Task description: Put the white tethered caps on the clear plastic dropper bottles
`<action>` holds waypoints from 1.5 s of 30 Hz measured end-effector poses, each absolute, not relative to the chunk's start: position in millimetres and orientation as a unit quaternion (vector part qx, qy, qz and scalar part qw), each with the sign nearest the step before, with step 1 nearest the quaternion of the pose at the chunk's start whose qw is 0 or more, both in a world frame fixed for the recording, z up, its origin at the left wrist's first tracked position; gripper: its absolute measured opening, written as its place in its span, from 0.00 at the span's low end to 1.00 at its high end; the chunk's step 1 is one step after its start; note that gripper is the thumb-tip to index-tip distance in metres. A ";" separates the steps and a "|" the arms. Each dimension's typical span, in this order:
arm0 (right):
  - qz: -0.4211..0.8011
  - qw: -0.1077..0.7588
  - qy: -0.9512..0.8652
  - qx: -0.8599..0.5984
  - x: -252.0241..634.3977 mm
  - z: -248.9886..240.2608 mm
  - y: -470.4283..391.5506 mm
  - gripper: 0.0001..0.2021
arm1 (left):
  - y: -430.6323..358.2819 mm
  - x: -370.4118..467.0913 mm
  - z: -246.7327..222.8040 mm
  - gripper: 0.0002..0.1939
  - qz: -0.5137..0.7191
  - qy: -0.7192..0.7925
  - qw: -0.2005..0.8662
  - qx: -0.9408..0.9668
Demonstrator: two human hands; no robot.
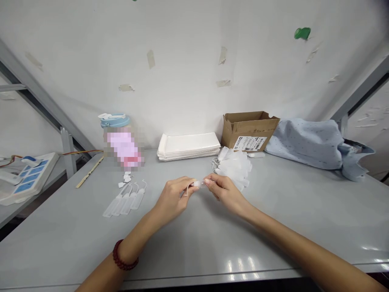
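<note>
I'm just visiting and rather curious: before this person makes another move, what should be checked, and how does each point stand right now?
1. Left grip holding the small translucent piece: ok, pinched between thumb and finger.
2. Right grip holding it too: cannot tell; its fingertips are at the piece's end but hide the contact.
3. Four translucent pouches lined up: ok, side by side on the left.
4. Translucent pile neatly spread: not ok, heaped and overlapping.
5. Cardboard box open: ok, top open.

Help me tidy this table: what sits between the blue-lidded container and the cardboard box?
The head view shows a stack of flat white pieces between them, on the grey table.
</note>
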State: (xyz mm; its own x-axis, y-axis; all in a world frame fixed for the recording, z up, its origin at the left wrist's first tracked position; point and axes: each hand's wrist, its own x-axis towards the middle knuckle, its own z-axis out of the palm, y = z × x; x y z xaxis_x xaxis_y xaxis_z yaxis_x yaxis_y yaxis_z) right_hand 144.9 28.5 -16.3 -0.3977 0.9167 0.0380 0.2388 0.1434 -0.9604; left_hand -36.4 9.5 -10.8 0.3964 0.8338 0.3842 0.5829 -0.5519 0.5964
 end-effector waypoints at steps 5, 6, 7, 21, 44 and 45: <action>0.535 0.337 -0.646 -0.427 144.1 -17.0 31.6 0.16 | 10.2 -37.4 -17.1 0.09 0.341 0.403 0.124 0.840; 0.543 0.334 -0.640 -0.428 144.0 -16.8 31.6 0.17 | 10.5 -37.6 -18.7 0.10 0.346 0.395 0.114 0.843; 0.552 0.330 -0.634 -0.429 143.9 -16.6 31.5 0.18 | 10.9 -37.7 -20.3 0.10 0.351 0.387 0.105 0.846; 0.367 0.357 -0.758 -0.404 143.5 -13.9 25.2 0.11 | 9.5 -38.5 -2.9 0.11 0.333 0.480 0.278 0.763; 0.104 0.293 -0.858 -0.409 164.5 -14.1 48.9 0.11 | 14.3 -36.1 -10.9 0.08 0.387 0.502 0.137 0.761; 0.050 0.312 -0.851 -0.421 172.1 -12.9 57.2 0.12 | 17.7 -41.4 -8.8 0.08 0.399 0.527 0.112 0.742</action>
State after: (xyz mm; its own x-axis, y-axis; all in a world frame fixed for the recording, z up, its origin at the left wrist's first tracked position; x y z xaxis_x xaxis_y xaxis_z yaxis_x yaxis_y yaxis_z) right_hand 172.1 57.2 -12.9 -0.4521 0.7468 0.4877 0.6842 0.6411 -0.3475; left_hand -41.4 17.7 -8.8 0.1263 0.8713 0.4743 0.6919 -0.4200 0.5873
